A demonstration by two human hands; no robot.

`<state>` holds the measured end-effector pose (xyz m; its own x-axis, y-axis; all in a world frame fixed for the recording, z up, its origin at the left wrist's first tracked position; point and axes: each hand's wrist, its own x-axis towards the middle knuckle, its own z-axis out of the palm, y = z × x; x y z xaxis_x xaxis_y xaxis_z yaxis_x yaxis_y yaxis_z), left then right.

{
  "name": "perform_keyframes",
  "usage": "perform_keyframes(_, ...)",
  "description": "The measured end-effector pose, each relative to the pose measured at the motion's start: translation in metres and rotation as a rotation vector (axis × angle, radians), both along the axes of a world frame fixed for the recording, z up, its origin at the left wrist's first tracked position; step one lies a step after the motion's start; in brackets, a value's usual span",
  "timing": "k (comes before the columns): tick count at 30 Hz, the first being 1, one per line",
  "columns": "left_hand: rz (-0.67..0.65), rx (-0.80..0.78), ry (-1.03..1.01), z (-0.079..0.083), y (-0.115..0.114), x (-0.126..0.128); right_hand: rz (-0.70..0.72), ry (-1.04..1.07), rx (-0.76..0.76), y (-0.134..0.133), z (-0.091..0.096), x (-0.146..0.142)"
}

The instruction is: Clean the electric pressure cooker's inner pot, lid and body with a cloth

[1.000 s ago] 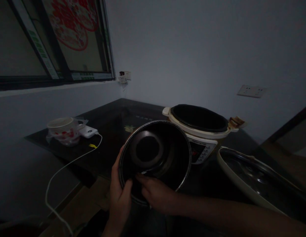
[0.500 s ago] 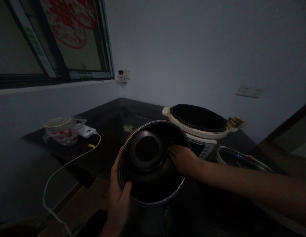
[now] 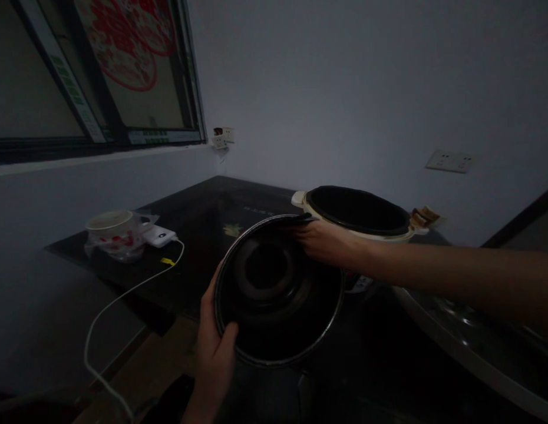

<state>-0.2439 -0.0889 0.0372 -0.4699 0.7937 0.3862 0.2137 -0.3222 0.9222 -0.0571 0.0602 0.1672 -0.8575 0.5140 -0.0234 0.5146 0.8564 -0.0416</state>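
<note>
"Gripping what, that left hand (image 3: 214, 353)?"

"The dark pot (image 3: 274, 315), tilted with its mouth toward the camera. The thumb hooks over the left rim; the fingers wrap outside."

"And the right hand (image 3: 327, 240)?"

"Its fingers reach into the upper right of the mouth. Something dark shows at the fingertips; I can't tell whether they pinch it. So the pot lies between both hands."

"Anything in the way?"

"The right forearm (image 3: 415, 265) crosses before the open cooker (image 3: 345, 228), and with the pot covers most of its front panel. A glass lid (image 3: 471, 335) lies at lower right, partly behind that arm."

"Any writing?"

"Pale lettering (image 3: 258, 210) on the black tabletop (image 3: 198, 206), too blurred to read. Green print (image 3: 67, 81) on the window frame, too small."

"Farther left?"

"A bagged cup (image 3: 121, 238) with red markings, just beside a white device (image 3: 159, 237) trailing a white cable (image 3: 97, 321). Wall sockets (image 3: 451, 161) sit behind, right."
</note>
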Motion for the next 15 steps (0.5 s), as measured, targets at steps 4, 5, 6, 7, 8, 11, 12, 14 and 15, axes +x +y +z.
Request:
perform_keyframes(4, -0.011, -0.004, 0.007, 0.001, 0.0, 0.001, 0.065, -0.352, 0.416, -0.008, -0.03, 0.013)
perform_keyframes(5, -0.01, 0.002, 0.006, 0.001, 0.0, 0.002, 0.047, -0.394, 0.461, -0.012, -0.038, 0.016)
perform_keyframes(6, -0.007, 0.011, 0.004, 0.002, 0.001, 0.003, 0.02, -0.424, 0.475, -0.016, -0.046, 0.017)
perform_keyframes(7, 0.0, 0.019, 0.002, 0.003, 0.001, 0.003, -0.012, -0.448, 0.467, -0.02, -0.053, 0.018)
perform_keyframes(8, 0.006, 0.024, 0.002, 0.003, 0.002, 0.004, -0.039, -0.472, 0.448, -0.025, -0.059, 0.018)
perform_keyframes(11, 0.019, 0.027, 0.011, 0.003, 0.003, 0.003, -0.061, -0.531, 0.281, -0.037, -0.07, 0.015)
perform_keyframes(12, 0.02, 0.029, 0.015, 0.003, 0.004, 0.003, -0.052, -0.533, 0.198, -0.04, -0.072, 0.014)
perform_keyframes(14, 0.017, 0.039, 0.021, 0.002, 0.003, 0.003, -0.053, -0.513, 0.034, -0.045, -0.075, 0.012)
perform_keyframes(15, 0.015, 0.044, 0.023, 0.002, 0.003, 0.003, -0.068, -0.491, -0.025, -0.047, -0.077, 0.011)
